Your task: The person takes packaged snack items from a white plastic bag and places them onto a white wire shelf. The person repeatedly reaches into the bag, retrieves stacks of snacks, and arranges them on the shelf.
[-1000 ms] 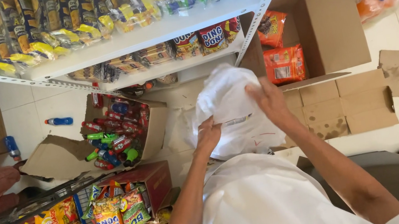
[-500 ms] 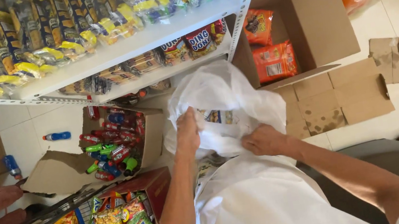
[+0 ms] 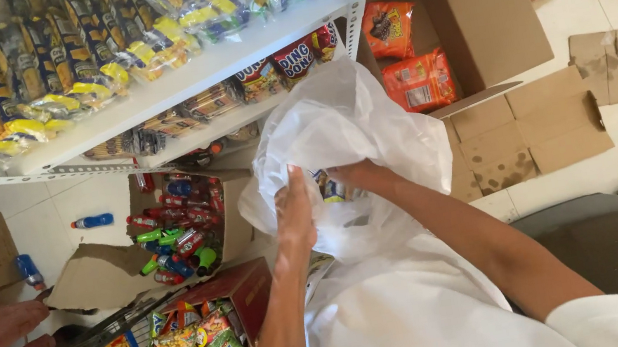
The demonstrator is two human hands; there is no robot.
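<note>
We hold the white plastic bag [image 3: 344, 130] in front of our chest, left hand [image 3: 294, 209] gripping its near edge while the right hand [image 3: 356, 176], nearer the packets, reaches inside, grip hidden.

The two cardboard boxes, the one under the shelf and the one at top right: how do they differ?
The brown cardboard box under the shelf has a torn, flattened flap and holds small colourful bottles. The upright brown cardboard box at top right holds orange snack packets. Both are open, on the tiled floor.
</note>
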